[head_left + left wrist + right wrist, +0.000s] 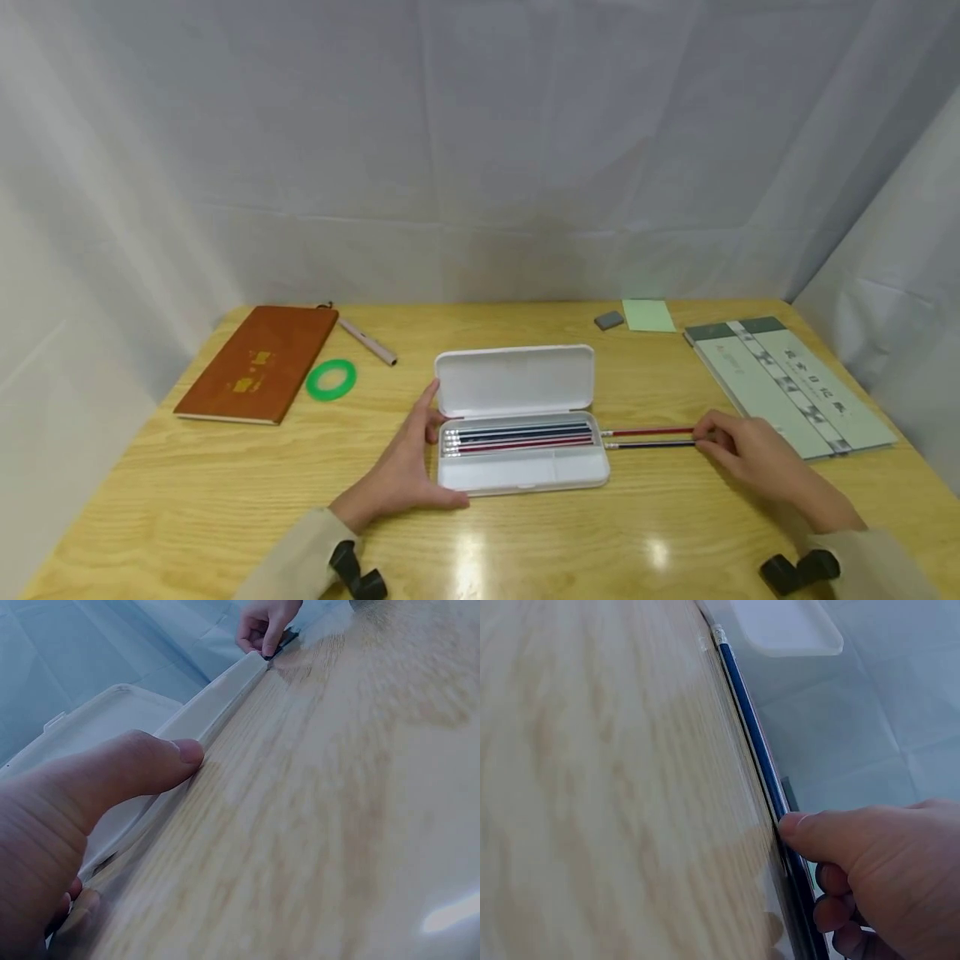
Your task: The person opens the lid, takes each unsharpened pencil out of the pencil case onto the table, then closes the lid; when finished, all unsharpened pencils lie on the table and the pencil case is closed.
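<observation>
We are bracing the open case (517, 467) at mid-counter (225, 500) with our left hand (408, 467), fingers lying straight along its left end and the thumb against the near wall. Our right hand (750, 458) is pinching two pencils (648, 438), red and blue, lying just right of the case with their eraser ends nearly touching it. The risk, as we are judging it: lifting both together could let one slip and roll, or a nudge could skid the case if the left hand eases.
</observation>
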Action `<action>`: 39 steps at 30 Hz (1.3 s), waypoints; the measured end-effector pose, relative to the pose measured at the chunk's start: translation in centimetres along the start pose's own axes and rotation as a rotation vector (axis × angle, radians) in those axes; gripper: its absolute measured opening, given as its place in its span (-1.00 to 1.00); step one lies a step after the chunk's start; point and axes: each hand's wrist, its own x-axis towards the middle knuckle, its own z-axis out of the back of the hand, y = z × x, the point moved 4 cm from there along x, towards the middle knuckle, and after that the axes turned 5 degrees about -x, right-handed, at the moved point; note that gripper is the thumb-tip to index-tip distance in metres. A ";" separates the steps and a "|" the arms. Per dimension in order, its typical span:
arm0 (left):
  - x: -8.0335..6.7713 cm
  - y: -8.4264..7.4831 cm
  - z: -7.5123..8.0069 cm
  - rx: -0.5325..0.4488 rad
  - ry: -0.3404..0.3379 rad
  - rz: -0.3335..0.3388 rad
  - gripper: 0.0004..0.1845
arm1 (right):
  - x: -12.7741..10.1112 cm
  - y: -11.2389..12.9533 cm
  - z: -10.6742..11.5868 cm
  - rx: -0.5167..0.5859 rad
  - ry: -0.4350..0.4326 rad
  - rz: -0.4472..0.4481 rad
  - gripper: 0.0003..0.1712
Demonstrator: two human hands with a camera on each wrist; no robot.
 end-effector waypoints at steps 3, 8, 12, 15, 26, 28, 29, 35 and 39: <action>0.0 0.0 0.0 0.003 -0.005 -0.011 0.59 | 0.3 0.1 -0.2 0.005 -0.007 0.002 -0.77; 0.0 0.0 0.0 0.001 -0.010 -0.028 0.59 | 1.0 0.2 -0.8 0.011 0.036 -0.022 -0.75; 0.0 0.0 0.0 0.002 -0.014 -0.025 0.59 | 1.7 0.4 -1.0 -0.004 0.065 -0.027 -0.83; 0.0 0.0 -0.1 0.006 -0.011 -0.020 0.59 | 2.2 0.8 -1.0 -0.024 0.069 -0.023 -0.81; 0.0 0.0 0.0 -0.002 -0.017 -0.042 0.59 | 7.1 6.6 -3.1 0.076 0.148 0.086 -0.84; -0.1 0.0 0.1 -0.009 -0.020 -0.048 0.58 | 8.1 8.2 -4.0 0.094 0.169 0.145 -0.86; -0.1 0.0 0.0 -0.014 -0.019 -0.051 0.58 | 8.5 8.9 -4.4 0.099 0.184 0.165 -0.85; -0.1 0.1 0.0 -0.018 -0.010 -0.044 0.59 | 10.3 12.1 -6.1 0.055 0.247 0.236 -0.80; -0.1 0.0 0.0 -0.011 -0.015 -0.037 0.58 | 10.9 13.0 -6.4 0.021 0.249 0.253 -0.82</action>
